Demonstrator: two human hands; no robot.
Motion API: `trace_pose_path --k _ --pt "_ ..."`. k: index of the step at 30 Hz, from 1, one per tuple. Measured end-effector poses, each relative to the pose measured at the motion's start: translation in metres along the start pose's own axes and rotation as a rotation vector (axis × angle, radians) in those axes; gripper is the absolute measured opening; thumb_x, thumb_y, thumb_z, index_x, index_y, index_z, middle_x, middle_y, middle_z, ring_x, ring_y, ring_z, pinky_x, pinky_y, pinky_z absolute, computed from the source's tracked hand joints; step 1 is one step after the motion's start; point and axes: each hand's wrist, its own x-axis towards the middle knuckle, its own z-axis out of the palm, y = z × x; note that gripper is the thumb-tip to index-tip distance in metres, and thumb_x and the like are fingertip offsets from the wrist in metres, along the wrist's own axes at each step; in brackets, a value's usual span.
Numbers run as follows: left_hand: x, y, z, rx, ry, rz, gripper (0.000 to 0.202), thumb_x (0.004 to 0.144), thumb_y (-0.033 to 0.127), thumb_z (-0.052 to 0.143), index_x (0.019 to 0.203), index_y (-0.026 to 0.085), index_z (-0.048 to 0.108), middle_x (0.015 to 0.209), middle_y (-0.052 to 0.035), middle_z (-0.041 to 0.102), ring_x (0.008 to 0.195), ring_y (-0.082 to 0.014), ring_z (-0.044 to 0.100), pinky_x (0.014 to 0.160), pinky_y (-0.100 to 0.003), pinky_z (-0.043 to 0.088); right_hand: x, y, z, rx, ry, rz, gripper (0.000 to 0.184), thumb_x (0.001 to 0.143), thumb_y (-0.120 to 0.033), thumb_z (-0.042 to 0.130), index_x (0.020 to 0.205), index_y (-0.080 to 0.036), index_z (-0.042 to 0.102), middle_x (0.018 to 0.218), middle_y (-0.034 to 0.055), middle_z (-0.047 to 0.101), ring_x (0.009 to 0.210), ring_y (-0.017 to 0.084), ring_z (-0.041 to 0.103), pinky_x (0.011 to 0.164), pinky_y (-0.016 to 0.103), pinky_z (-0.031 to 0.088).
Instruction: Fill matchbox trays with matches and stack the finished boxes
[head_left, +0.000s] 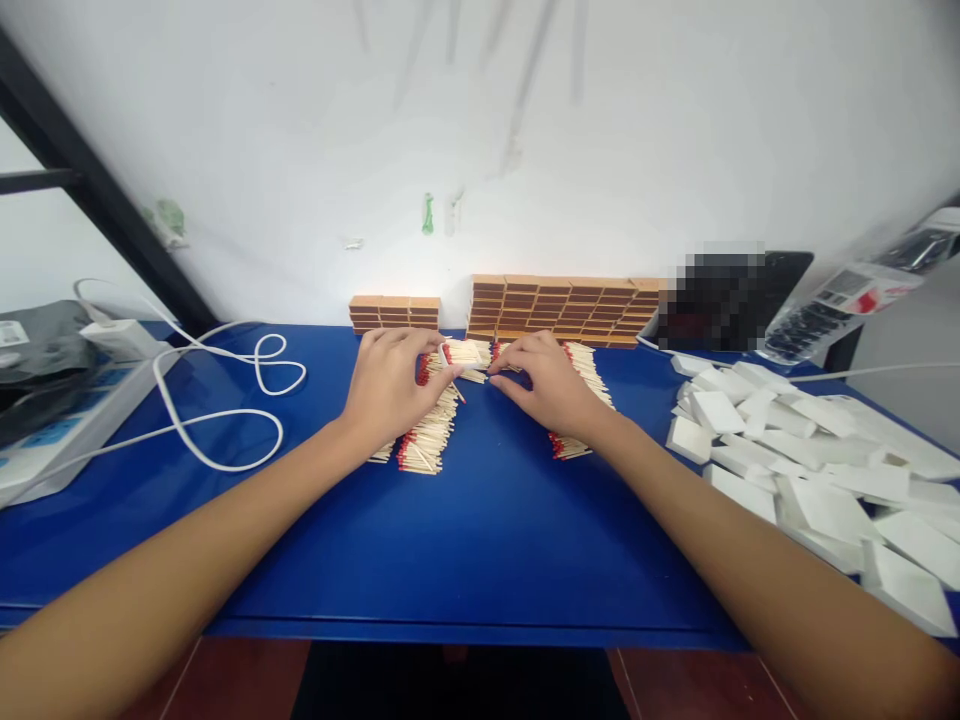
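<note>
My left hand (390,385) lies over a heap of red-tipped matches (427,440) on the blue table (480,540), its fingers closed on a small white tray of matches (463,353). My right hand (546,385) is just to the right, fingers curled and pinched at the tray's right end, over a second heap of matches (581,400). Whether the right fingers hold any matches is hidden.
Stacks of brown matchbox sleeves (566,310) stand against the white wall, with a smaller stack (394,313) to their left. A pile of white inner trays (810,480) covers the table's right side. A white cable (225,410) and power strip (67,420) lie at left.
</note>
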Motion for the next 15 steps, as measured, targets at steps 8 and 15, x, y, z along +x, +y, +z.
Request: trace_pose_path --k 8,15 --pt "0.000 -0.003 0.001 -0.003 0.003 -0.014 0.027 0.093 0.037 0.086 0.113 0.022 0.077 0.110 -0.0056 0.085 0.110 -0.0321 0.078 0.105 -0.049 0.049 0.013 -0.020 0.016 -0.061 -0.067 0.030 0.011 0.101 -0.028 0.069 0.094 -0.021 0.073 0.106 0.0125 0.069 0.112 0.033 0.053 0.098 0.048 0.044" --pt "0.001 -0.002 0.000 0.007 0.002 -0.009 0.029 0.094 0.041 0.085 0.114 0.022 0.076 0.111 -0.0057 0.085 0.111 -0.0320 0.078 0.105 -0.050 0.049 0.007 -0.011 0.006 -0.075 -0.045 0.023 0.009 0.100 -0.022 0.069 0.091 -0.021 0.072 0.103 0.0117 0.070 0.109 0.031 0.052 0.096 0.046 0.043"
